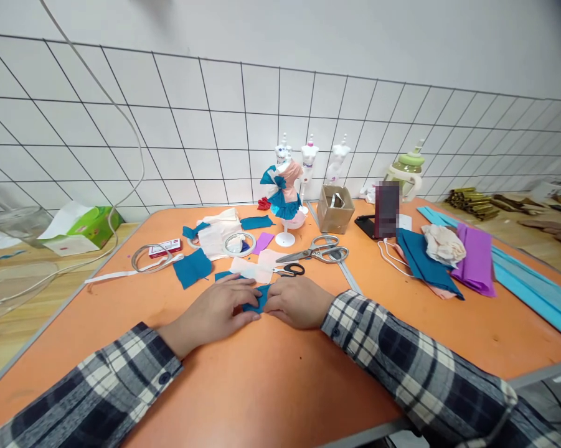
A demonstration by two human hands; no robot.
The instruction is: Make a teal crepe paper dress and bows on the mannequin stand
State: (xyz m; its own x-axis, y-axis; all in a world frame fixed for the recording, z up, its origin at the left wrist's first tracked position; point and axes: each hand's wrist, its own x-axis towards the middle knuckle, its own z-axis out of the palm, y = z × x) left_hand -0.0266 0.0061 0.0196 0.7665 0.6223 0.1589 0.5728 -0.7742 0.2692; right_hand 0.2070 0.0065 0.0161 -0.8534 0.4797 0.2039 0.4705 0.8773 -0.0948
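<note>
Between my hands a small blue piece of crepe paper (260,300) lies at the table's middle, partly covered by fingers. My left hand (218,312) presses on its left side with bent fingers and thumb. On the opposite edge my right hand (299,303) is closed, the fingertips on the paper. Just beyond the hands lie black-handled scissors (292,270), larger metal shears (318,250) and pale pink paper (256,267). Another blue square (192,268) rests to the left. A mini dress form (287,193) wears a pink and blue paper dress with a bow.
A roll of tape (240,244), a red-and-white box (165,247) and a coiled strip (152,258) lie at left. Behind stand a cardboard box (335,214) and a phone (386,210). Folded blue paper (420,261) and purple paper (474,258) lie at right on the orange table (261,386).
</note>
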